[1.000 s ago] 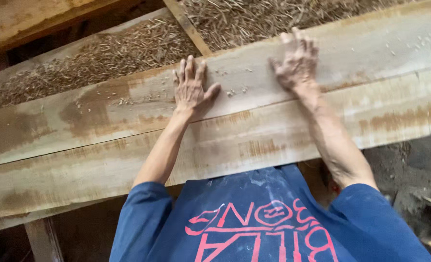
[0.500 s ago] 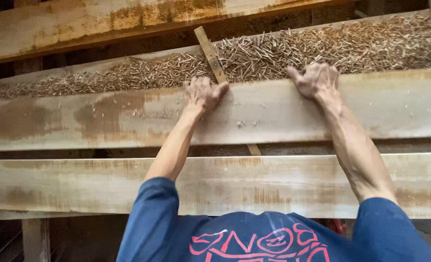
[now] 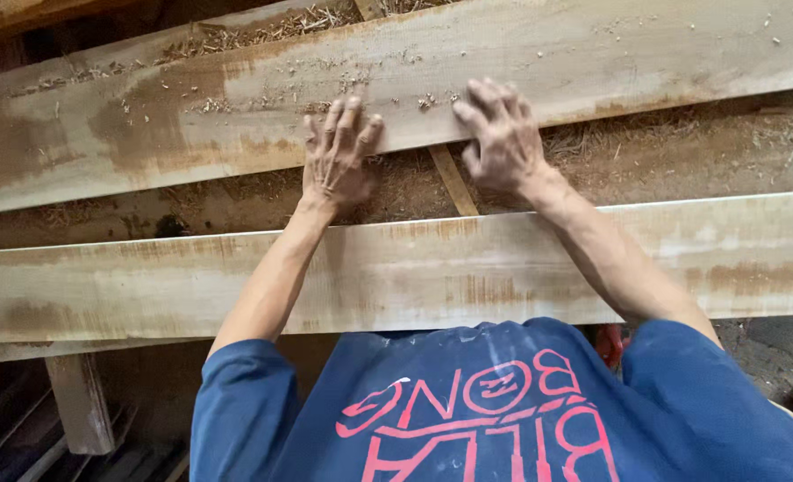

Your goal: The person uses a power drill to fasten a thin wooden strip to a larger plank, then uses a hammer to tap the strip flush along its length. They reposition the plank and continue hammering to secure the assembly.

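Fingers [image 3: 347, 120] spread flat on far plank [image 3: 593, 62], left hand [image 3: 336, 161] beside right hand [image 3: 496, 134]; plank's long axis from 9 toward 3 o'clock, right end tilted up.

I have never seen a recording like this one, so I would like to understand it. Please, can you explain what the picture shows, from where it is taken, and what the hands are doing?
The picture comes from a camera worn on a person's head, looking down, so you see their own arms and their blue shirt at the bottom. There is no machine here, only two bare hands.

The left hand and the right hand both lie on the near edge of a long, pale wooden plank, fingers spread on its top face. They press or grip the edge; nothing else is held. A second plank lies nearer the body, with a gap between the two. In that gap you see brown sawdust and a thin wooden slat running across. Small wood chips lie on the far plank.
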